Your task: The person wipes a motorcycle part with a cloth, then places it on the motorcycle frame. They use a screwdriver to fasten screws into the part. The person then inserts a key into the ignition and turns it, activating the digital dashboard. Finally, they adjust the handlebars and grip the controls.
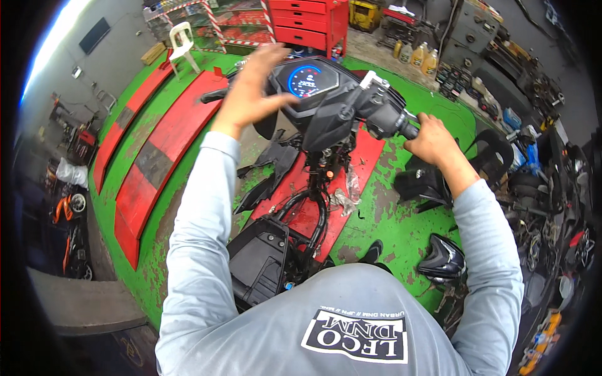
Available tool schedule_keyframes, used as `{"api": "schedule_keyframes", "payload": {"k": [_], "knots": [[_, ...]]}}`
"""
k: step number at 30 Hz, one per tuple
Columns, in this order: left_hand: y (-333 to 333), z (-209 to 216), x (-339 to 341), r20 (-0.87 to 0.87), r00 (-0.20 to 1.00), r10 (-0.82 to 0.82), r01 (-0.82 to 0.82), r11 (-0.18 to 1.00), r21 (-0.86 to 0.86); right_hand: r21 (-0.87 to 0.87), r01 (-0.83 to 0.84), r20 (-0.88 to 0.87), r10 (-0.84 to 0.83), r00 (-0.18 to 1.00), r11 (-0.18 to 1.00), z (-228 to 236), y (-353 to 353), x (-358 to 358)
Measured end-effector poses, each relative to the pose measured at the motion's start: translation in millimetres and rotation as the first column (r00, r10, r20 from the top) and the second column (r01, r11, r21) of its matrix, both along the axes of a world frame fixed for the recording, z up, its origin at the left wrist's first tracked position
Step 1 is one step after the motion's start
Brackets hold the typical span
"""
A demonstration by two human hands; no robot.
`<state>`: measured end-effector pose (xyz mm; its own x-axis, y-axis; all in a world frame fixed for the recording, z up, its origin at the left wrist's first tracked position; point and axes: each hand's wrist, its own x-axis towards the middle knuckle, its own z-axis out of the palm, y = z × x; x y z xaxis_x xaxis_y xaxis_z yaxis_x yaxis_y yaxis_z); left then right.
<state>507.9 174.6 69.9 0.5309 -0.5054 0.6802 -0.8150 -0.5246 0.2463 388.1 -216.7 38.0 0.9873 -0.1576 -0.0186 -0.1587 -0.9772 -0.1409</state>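
Note:
In front of me stands a partly stripped black scooter, its bare frame (321,219) and the footboard panel (258,254) showing below the handlebar. The lit round dashboard display (305,81) glows blue. My left hand (257,91) is raised beside the display with fingers spread, holding nothing; whether it touches the scooter I cannot tell. My right hand (431,139) is wrapped round the right handlebar grip (409,130). Close to that grip are the brake lever and a silver master cylinder (374,80).
Red ramps (166,147) lie on the green floor at left, near a white plastic chair (181,44). A red tool chest (307,25) stands at the back, with yellow bottles (429,61) farther right. Black body panels (421,182), a helmet-like black part (442,257) and clutter line the right.

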Motion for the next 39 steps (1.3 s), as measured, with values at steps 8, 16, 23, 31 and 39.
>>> {"api": "schedule_keyframes", "payload": {"k": [8, 16, 23, 31, 39], "knots": [[-151.7, -13.8, -39.9, 0.077, 0.995, -0.057, 0.029, 0.946, 0.324, -0.016, 0.021, -0.004, -0.021, 1.000, 1.000, 5.8, 7.6, -2.4], [-159.6, -35.1, -28.3, 0.096, 0.981, -0.166, 0.140, 0.963, 0.231, -0.060, -0.007, 0.051, 0.010, 0.999, 0.998, -7.3, -0.6, 2.0], [-155.8, -16.3, -49.4, -0.026, 0.984, -0.174, 0.175, 0.949, 0.261, -0.106, 0.028, 0.008, -0.028, 1.000, 0.994, -9.3, 1.0, 0.5], [-155.0, -24.1, -48.9, 0.045, 0.986, -0.163, 0.146, 0.954, 0.263, -0.102, 0.044, -0.033, -0.047, 0.998, 0.994, -6.2, 11.9, -5.9], [-157.0, -21.7, -53.1, 0.016, 0.981, -0.191, 0.181, 0.952, 0.246, -0.126, 0.078, 0.066, -0.071, 0.995, 0.989, -16.0, 10.2, -10.3]]}}
